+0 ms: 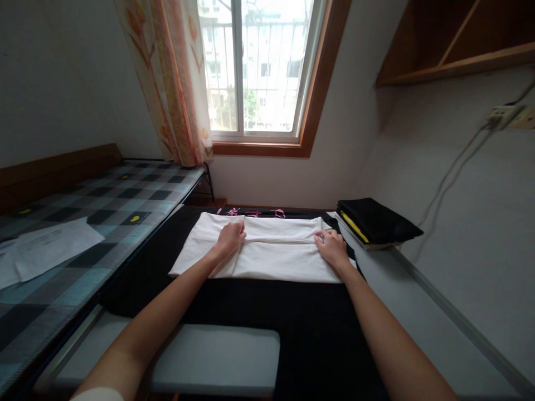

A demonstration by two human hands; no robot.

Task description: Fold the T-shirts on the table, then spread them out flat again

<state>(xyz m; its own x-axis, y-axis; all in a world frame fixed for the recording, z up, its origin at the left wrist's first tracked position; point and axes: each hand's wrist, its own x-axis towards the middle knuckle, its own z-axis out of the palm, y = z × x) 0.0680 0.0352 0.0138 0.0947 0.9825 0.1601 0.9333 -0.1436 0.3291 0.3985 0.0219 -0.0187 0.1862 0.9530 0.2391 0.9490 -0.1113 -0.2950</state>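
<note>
One wide black cloth-covered surface (292,323) carries the white rectangular folded fabric (271,262), flat across its far half. The left hand (229,236) is curled shut, pinching the fold line; the right hand (332,248) lies bent on it, grip unclear. Folding well probably means equal tension and a straight crease.

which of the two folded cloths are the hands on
The white cloth in the middle: the left hand and right hand both grip its fold. The black cloth lies untouched off to the right.
</note>
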